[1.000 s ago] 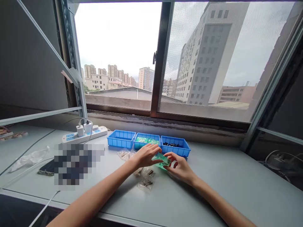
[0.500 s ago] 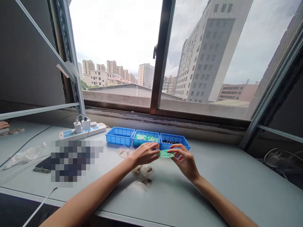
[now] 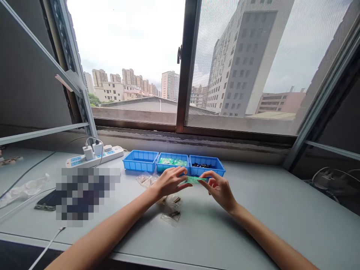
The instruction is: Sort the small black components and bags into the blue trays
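Observation:
Between my two hands is a small green see-through plastic packet, held a little above the table in front of the blue bins. My left hand has its fingers and thumb around the packet's left end. At the right end, my right hand pinches its edge between thumb and fingers. Similar green packets lie in the middle blue bin. Small black parts fill some of the right blue bin. Below my left hand lie clear bags with small brown pieces.
The left blue bin shows nothing inside. More clear bags lie before it. Further left are a white power strip with chargers, a dark phone-like device, a blurred-out patch, cables and crumpled plastic. A window stands behind the table.
The packet has tilted flatter, and my left thumb now shows below its left end. My right fingers have closed nearer its edge. The camera view has shifted slightly.

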Available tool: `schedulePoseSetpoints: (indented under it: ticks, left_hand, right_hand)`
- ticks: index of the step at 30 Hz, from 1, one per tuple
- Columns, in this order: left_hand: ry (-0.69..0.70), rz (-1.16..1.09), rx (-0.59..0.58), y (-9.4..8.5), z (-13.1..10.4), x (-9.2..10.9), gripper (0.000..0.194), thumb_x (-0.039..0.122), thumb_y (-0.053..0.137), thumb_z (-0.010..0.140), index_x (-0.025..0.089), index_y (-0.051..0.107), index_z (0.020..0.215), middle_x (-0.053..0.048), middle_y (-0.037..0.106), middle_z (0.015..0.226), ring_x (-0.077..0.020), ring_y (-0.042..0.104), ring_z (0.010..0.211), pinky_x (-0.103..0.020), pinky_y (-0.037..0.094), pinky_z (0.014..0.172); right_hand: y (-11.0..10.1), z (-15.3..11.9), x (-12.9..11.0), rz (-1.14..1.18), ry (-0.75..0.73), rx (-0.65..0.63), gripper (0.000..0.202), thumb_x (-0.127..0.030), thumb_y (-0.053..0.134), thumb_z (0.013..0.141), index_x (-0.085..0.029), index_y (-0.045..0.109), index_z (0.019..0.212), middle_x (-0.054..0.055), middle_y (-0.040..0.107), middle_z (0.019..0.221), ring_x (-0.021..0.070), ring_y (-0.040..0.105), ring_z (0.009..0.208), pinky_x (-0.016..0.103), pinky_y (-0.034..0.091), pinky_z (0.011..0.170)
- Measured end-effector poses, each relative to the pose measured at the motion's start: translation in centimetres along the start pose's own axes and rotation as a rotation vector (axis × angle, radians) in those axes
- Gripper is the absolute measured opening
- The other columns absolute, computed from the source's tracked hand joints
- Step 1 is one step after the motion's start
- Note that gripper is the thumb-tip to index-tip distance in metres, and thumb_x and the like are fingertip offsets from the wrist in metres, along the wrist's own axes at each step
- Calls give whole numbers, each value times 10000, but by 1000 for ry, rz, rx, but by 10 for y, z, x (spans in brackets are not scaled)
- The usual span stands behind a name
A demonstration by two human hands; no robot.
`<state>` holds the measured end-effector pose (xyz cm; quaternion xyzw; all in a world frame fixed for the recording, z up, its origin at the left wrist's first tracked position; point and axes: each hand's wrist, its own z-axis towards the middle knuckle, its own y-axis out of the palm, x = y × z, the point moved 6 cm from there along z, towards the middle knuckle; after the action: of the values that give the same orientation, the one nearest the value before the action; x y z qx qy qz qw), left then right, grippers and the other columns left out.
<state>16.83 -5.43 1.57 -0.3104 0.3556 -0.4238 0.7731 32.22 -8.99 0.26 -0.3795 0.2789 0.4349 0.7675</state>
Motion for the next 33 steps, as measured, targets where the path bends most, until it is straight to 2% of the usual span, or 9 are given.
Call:
schedulePoseSetpoints:
  ticks: [3,7,9,12,16,20,24,27,33]
  left_hand:
    - [-6,-3,45,-3,-2,2,158,241,451,899,212,591,966,-46,583,946,-137,570,759,-241,473,650]
    - [-25,-39,88,-8,0,8,196,141,408,868,213,570,950,-60,586,1038,-155,579,847,-252,495,667]
    - [-70,-96,98,-9,4,11,158,183,431,877,211,565,956,-56,604,1017,-166,576,888,-261,501,692]
    - [-203,-164,159,-11,9,8,185,352,488,892,190,568,854,-35,633,833,-172,573,839,-264,495,701]
    - [-299,-191,186,-9,10,-1,302,447,529,865,188,557,711,-5,615,679,-156,565,710,-246,464,639]
    - [-536,-253,271,-9,1,-31,231,375,560,862,194,598,725,8,632,690,-140,568,684,-233,434,615]
    - [-752,-278,289,-1,-7,-57,98,242,577,851,199,647,795,-6,678,789,-170,591,778,-279,438,705]
    - [-793,-278,260,5,-6,-60,109,177,559,850,208,659,882,-15,695,856,-193,594,847,-336,412,809]
    - [-861,-294,314,3,-1,-60,159,173,555,852,229,628,982,-1,689,837,-178,607,850,-327,395,843]
  right_hand:
    - [-1,-1,-10,-47,-107,-5,312,-495,556,781,-239,608,612,50,683,887,118,528,458,272,425,430]
    - [-5,-5,-19,-125,-192,53,354,-438,514,818,-248,594,530,54,688,988,203,646,724,299,481,526]
    - [-6,-7,-20,-112,-179,83,335,-460,520,819,-248,604,574,52,701,902,178,641,622,287,477,507]
    - [-4,-6,-13,-49,-95,92,289,-516,542,804,-248,634,859,15,675,718,112,533,389,251,435,417]
    - [3,-5,-5,-37,-89,25,445,-537,487,835,-223,528,1148,-3,653,712,103,521,364,234,423,395]
    - [6,-5,0,-112,-122,-2,459,-477,503,846,-225,450,1225,23,678,862,101,563,419,228,440,413]
    - [8,-6,-1,-184,-163,-15,446,-408,503,849,-230,415,1249,2,683,826,98,554,415,224,435,410]
    - [9,-7,-4,-227,-202,-12,447,-371,505,842,-232,410,1256,-13,682,784,94,537,402,221,431,415]
    - [9,-6,-6,-252,-228,30,477,-339,511,832,-246,392,1285,-30,678,739,97,536,400,218,430,415]
